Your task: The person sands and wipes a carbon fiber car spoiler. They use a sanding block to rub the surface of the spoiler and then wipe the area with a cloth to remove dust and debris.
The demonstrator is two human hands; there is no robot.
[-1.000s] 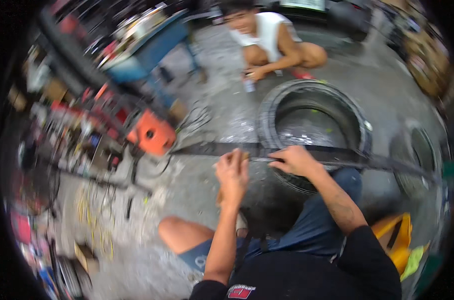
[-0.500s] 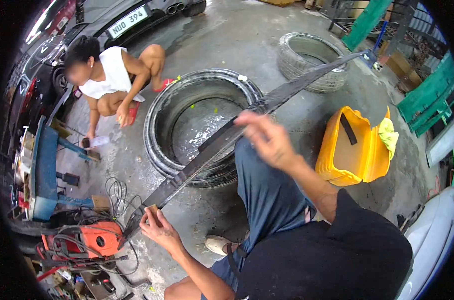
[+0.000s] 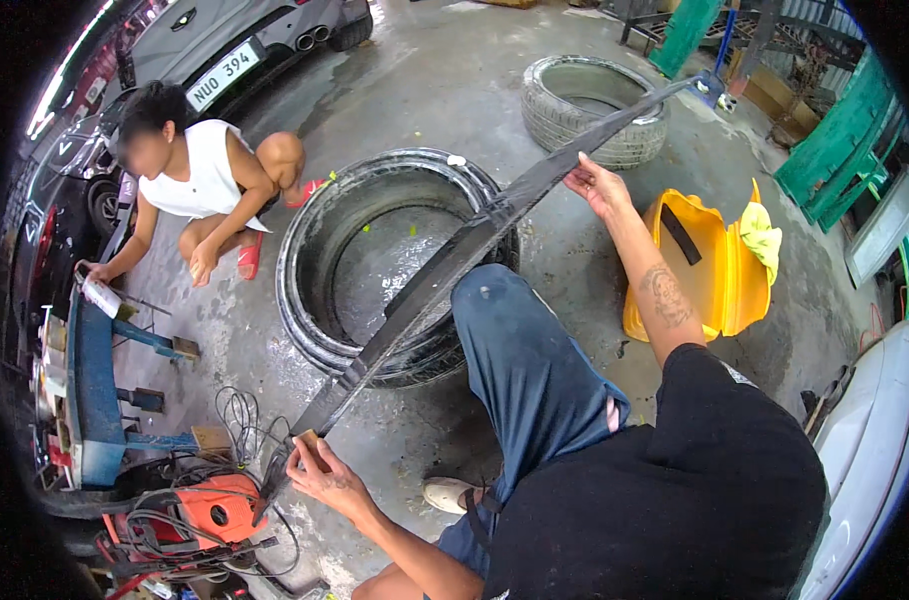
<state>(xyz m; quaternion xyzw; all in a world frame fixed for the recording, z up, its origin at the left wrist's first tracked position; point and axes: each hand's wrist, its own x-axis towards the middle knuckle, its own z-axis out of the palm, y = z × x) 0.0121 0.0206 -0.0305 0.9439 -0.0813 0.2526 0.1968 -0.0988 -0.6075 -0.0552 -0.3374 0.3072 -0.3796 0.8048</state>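
Note:
A long black strip [image 3: 430,275], dark and flat, runs diagonally across a large tire [image 3: 312,250] lying on the floor. My left hand [image 3: 319,478] grips a small tan block [image 3: 308,446] at the strip's lower left end. Farther up the strip, my right hand [image 3: 599,188] has its fingertips closed on the lower edge. My bent knee [image 3: 489,300] is just under the middle of the strip.
A squatting person [image 3: 189,175] holds a white container [image 3: 101,298] by a blue metal stand [image 3: 99,400]. An orange machine [image 3: 214,510] with tangled cords sits lower left, an open yellow case [image 3: 719,295] right, another tire [image 3: 564,110] behind, cars [image 3: 224,35] upper left.
My right hand has moved up and right along the strip and now grips its edge. The view has turned since a second ago. The other person has lifted the white container to the blue stand.

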